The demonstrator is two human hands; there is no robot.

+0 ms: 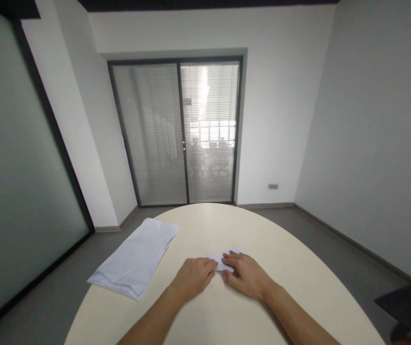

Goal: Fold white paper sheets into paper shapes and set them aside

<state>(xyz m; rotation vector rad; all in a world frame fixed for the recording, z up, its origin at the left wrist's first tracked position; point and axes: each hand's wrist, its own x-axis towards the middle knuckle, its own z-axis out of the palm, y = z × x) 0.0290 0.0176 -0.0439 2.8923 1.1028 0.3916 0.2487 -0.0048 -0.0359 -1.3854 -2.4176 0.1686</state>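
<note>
A small folded white paper (224, 259) lies near the middle of the cream oval table (280, 268). Both of my hands rest on it. My left hand (193, 275) is curled, knuckles up, its fingers pressing the paper's left edge. My right hand (246, 274) lies over the paper's right part with fingers bent down onto it. Most of the paper is hidden under the two hands.
A stack of white paper sheets (135, 262) lies at the table's left edge, partly overhanging it. A dark object (406, 302) shows at the lower right. Beyond the table are grey floor, white walls and a glass sliding door with blinds (178, 132).
</note>
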